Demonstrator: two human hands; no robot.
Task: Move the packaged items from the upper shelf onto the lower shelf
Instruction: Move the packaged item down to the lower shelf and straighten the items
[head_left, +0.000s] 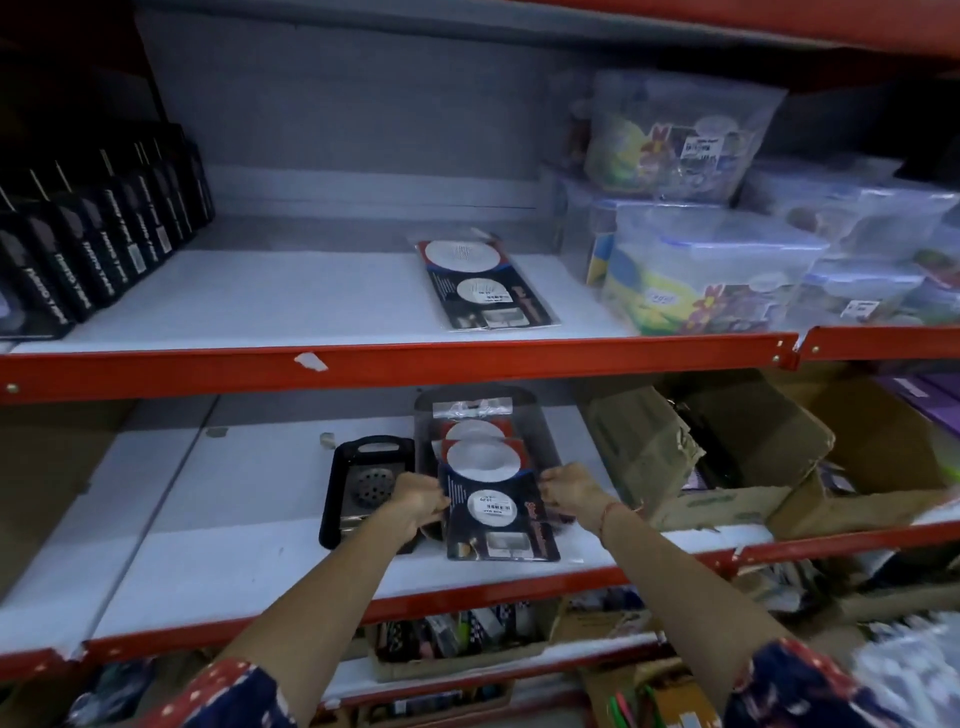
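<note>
Both hands down on the white lower shelf (218, 551), gripping one flat dark-blue carded packet with two white round strainers under clear plastic (496, 501). Left hand (415, 506) closed on the packet's left edge, fingers curled around it; right hand (571, 493) pinching the right edge, a thin red thread at the wrist. Packet lying flat near the front lip, long axis running front to back, larger white disc toward the rear wall, small printed panels toward the person. Just behind and partly beneath it, a second like packet (475, 421), same heading. To the left, touching or nearly so, a black plastic tray with a perforated round insert (363, 480). On the white upper shelf (260, 306), one more dark-blue strainer packet (485, 286), flat, long axis front to back and slightly skewed, big disc rearward.
</note>
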